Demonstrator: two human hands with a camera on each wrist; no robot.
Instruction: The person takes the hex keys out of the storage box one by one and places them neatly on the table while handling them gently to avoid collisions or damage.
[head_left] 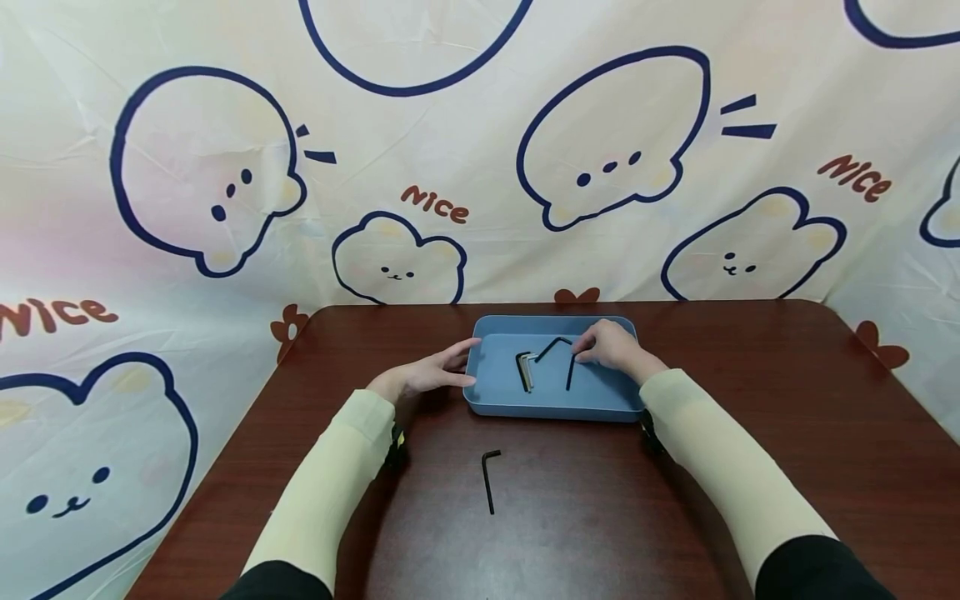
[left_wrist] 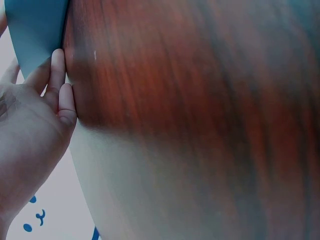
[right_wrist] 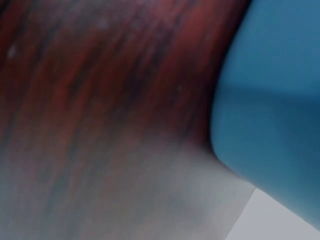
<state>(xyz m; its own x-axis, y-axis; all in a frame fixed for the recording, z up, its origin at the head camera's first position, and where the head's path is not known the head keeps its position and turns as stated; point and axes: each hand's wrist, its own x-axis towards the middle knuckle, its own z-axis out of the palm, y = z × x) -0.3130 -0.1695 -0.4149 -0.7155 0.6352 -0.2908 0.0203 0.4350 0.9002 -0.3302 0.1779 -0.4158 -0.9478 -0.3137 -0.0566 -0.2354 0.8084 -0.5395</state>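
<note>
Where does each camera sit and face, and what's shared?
Head: on the head, facing forward and down at tray, table and hex keys; left hand, right hand and sleeves show.
Left wrist: on that wrist, facing table and tray edge; left hand shows.
Right wrist: on that wrist, facing table and tray corner; no body part shows.
Head and left wrist share the left hand.

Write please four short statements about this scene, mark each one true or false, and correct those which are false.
1. The left hand touches the edge of the tray. True.
2. The tray is red. False: it is blue.
3. The right hand pinches a black hex key. True.
4. All the hex keys are inside the tray. False: one loose key lies on the brown table.
</note>
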